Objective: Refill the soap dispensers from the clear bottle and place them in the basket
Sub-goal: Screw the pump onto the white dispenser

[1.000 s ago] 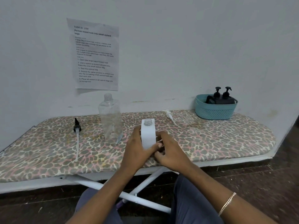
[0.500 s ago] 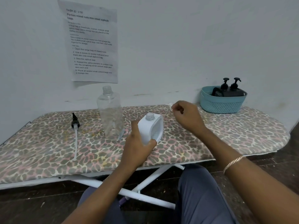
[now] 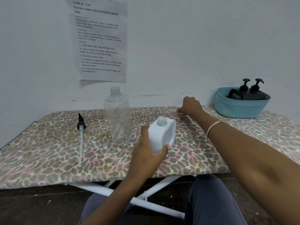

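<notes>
Fingers of the left hand (image 3: 146, 153) clasp an uncapped white dispenser (image 3: 162, 133), tilted above the ironing board (image 3: 48, 151) just right of the clear bottle (image 3: 118, 117). The right hand (image 3: 191, 106) curls at the board's far edge; what it holds cannot be told. Black dispensers (image 3: 250, 93) sit in the basket (image 3: 240, 108).

Clear bottle (image 3: 119, 117) upright just left of the left hand (image 3: 146, 153), basket (image 3: 240, 106) right of the right hand (image 3: 191, 106), open ironing board (image 3: 185, 129) between them.
</notes>
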Motion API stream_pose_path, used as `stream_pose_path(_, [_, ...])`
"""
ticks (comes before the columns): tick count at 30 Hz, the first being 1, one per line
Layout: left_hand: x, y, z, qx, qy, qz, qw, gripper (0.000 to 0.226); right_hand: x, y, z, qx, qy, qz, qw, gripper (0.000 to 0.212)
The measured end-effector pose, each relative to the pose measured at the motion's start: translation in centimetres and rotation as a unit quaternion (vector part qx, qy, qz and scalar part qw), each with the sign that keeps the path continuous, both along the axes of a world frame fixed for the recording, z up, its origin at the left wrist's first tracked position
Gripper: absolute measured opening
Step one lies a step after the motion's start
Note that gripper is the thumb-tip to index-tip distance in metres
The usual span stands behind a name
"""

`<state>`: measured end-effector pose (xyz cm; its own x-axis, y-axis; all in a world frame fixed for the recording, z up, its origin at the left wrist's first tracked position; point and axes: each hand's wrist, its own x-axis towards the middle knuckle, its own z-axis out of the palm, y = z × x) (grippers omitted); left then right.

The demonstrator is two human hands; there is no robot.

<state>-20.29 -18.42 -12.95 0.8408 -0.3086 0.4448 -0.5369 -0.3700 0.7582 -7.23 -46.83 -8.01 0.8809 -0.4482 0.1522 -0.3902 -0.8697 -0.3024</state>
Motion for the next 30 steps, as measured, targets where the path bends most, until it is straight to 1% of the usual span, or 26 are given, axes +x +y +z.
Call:
stream_pose_path(2, [0.0,0.0,0.0,0.0,0.002,-0.003,1.0,0.069,0.3,0.0,-0.4,-0.01,0.002,-0.005,1.0,0.028])
stream_pose_path(6, [-0.1,0.0,0.0,-0.003,0.009,-0.009,1.0,0.068,0.2,-0.3,-0.4,-0.004,0.004,-0.001,1.0,0.018])
stream_pose_path(8, [-0.1,0.0,0.1,-0.003,0.008,-0.009,1.0,0.067,-0.1,-0.4,0.5,0.03,-0.002,0.003,1.0,0.025])
stream_pose_path(11, [-0.1,0.0,0.3,-0.007,0.013,-0.013,1.0,0.063,-1.4,-0.3,3.1,0.141,-0.061,0.025,0.988,0.037])
stream_pose_path(13, [0.0,0.1,0.3,-0.007,0.019,-0.015,1.0,0.062,-2.8,0.4,5.2,0.229,-0.127,0.073,0.962,0.037])
stream_pose_path(14, [0.0,0.1,0.4,-0.005,0.02,-0.017,1.0,0.061,-3.8,1.0,6.2,0.285,-0.163,0.106,0.939,0.032])
stream_pose_path(16, [0.1,0.2,0.4,-0.001,0.022,-0.022,1.0,0.061,-6.2,2.7,8.4,0.383,-0.229,0.179,0.877,0.021])
stream_pose_path(18, [0.2,0.2,0.5,0.002,0.028,-0.024,0.999,0.063,-8.6,4.3,10.3,0.428,-0.277,0.237,0.827,0.018])
stream_pose_path(20, [0.2,0.3,0.6,0.006,0.031,-0.028,0.999,0.065,-10.6,5.7,11.8,0.425,-0.314,0.273,0.804,0.022])
stream_pose_path(22, [0.1,0.4,0.7,0.008,0.035,-0.037,0.999,0.069,-12.2,6.8,12.6,0.415,-0.34,0.289,0.793,0.022])
stream_pose_path(24, [0.1,0.5,0.9,0.008,0.04,-0.049,0.998,0.071,-13.4,7.7,12.9,0.414,-0.347,0.301,0.786,0.02])
stream_pose_path(30, [0.2,0.6,1.0,0.0,0.047,-0.063,0.997,0.071,-14.8,8.9,11.9,0.38,-0.327,0.33,0.8,0.016])
